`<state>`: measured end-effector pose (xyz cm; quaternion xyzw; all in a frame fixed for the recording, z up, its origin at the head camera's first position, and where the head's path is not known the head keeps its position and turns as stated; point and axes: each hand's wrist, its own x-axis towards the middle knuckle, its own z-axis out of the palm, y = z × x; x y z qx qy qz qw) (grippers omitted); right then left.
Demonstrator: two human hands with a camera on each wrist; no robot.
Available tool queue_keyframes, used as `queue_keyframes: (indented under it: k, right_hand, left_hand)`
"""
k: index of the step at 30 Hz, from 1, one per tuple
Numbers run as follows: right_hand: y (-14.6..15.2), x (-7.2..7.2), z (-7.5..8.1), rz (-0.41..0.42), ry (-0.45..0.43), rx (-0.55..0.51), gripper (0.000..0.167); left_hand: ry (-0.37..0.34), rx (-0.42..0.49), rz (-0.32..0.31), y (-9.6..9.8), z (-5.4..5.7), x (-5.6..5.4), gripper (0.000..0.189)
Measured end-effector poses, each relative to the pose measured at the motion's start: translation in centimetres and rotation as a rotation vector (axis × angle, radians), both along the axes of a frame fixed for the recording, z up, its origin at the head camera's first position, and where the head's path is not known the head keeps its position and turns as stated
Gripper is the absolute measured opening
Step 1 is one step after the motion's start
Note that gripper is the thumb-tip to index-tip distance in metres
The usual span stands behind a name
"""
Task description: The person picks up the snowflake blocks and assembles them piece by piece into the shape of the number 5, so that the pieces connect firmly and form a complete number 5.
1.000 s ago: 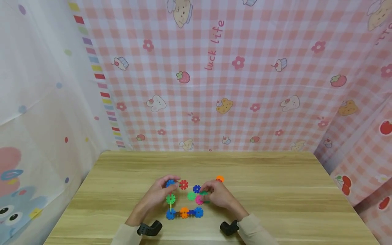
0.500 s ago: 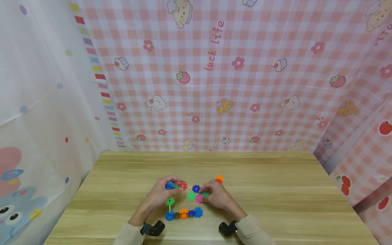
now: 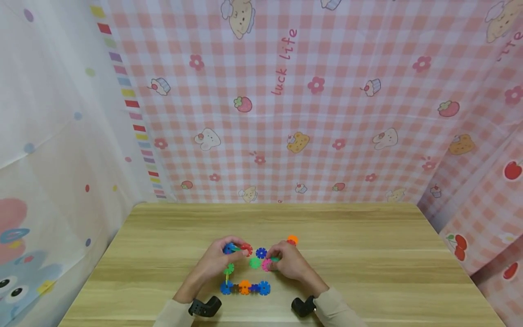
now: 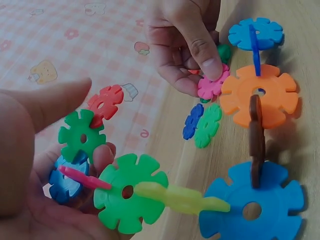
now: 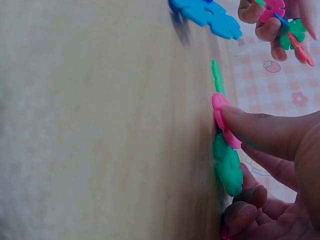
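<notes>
Your left hand [image 3: 218,261] grips the upper end of the joined snowflake-disc chain [image 3: 244,287], lifting it off the table [image 3: 367,254] for access, while your right hand [image 3: 291,263] pinches a pink disc [image 3: 266,265] flat against the wood beside it.

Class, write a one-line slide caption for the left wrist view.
Left hand holds a chain of snowflake discs while the right hand presses a pink disc on the wooden table.
</notes>
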<state>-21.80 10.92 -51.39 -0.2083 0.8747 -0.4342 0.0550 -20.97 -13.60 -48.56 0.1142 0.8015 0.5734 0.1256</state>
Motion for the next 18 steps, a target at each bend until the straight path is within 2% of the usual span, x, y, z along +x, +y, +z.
queue_keyframes:
  k: [3, 8, 18]
  right_hand:
    - [0.0, 0.0, 0.0, -0.006, 0.017, -0.015, 0.014]
    - [0.0, 0.0, 0.0, -0.016, 0.037, -0.044, 0.017]
    - [0.2, -0.3, -0.1, -0.082, -0.02, -0.114, 0.014]
  left_hand:
    - [-0.006, 0.001, -0.019, 0.1, 0.0, -0.1, 0.029]
    - [-0.013, -0.01, -0.002, 0.2, 0.1, 0.0, 0.028]
    - [0.021, 0.002, 0.063, 1.1, 0.2, 0.2, 0.02]
